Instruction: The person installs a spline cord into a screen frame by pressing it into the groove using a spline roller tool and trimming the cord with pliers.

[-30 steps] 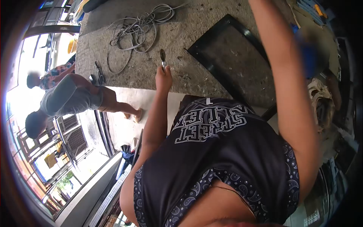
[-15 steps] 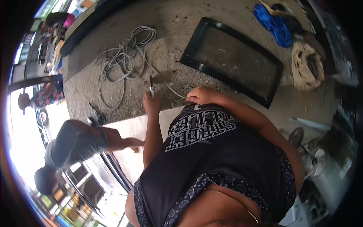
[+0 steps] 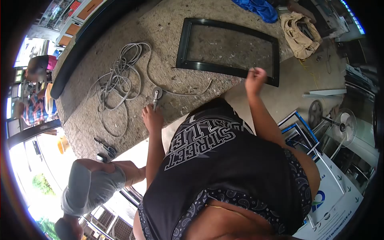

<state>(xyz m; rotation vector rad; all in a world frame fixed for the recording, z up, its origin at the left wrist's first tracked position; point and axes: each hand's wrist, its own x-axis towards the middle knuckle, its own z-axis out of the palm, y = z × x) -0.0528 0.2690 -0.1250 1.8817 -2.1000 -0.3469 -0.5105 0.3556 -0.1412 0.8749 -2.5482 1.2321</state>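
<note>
My left hand (image 3: 153, 120) is closed around the handle of a spline roller (image 3: 156, 97), whose round wheel points away from me over the near part of the table. Beside the wheel runs a thin grey cord (image 3: 184, 95); its loose end lies to the right, and the rest is heaped in a tangled coil (image 3: 120, 76) at the left. My right hand (image 3: 256, 80) is raised by the near right part of a black rectangular frame (image 3: 216, 68), fingers curled together and slightly blurred. Whether anything is between those fingers is hidden.
A rough grey table (image 3: 84, 128) bears everything. Dark-handled scissors (image 3: 106, 148) lie near its left edge. Blue cloth (image 3: 260, 10) and a beige bag (image 3: 300, 36) are at the far right. Another person (image 3: 94, 188) stands at the lower left; a fan (image 3: 343, 126) stands right.
My right hand has let go of the cord and moved right and away from me to the frame. The roller has turned, showing its wheel's face. The view has shifted.
</note>
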